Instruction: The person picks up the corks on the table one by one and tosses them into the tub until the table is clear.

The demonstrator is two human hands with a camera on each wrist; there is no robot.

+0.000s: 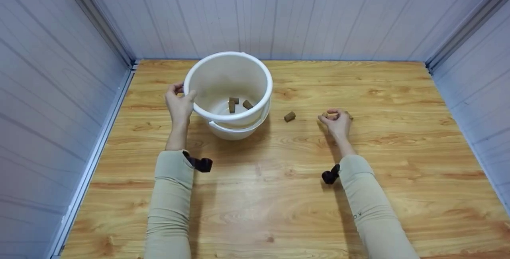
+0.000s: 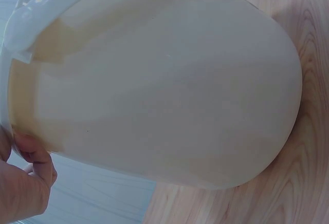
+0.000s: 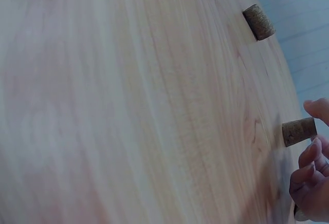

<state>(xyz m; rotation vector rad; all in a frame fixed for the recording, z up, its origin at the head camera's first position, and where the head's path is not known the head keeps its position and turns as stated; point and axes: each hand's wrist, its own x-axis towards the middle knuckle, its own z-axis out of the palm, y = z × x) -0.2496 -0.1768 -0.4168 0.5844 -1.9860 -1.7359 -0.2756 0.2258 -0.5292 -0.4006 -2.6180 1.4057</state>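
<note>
My left hand (image 1: 179,105) grips the rim of a white plastic bucket (image 1: 235,125), thumb over the edge and fingers outside. In the left wrist view the bucket's wall (image 2: 164,90) fills most of the picture, with curled fingers (image 2: 36,154) under the rim. Several brown corks (image 1: 232,106) lie at the bottom of the bucket. To its right, my right hand (image 1: 338,123) pinches a cork (image 3: 299,131) between thumb and finger, just over the table. Another cork (image 1: 349,115) shows partly behind that hand.
A loose cork (image 1: 290,116) lies on the wooden table (image 1: 263,203) between the bucket and the right hand. The bucket's handle (image 1: 243,128) hangs down at its front. Pale panelled walls (image 1: 255,16) stand at the back and both sides.
</note>
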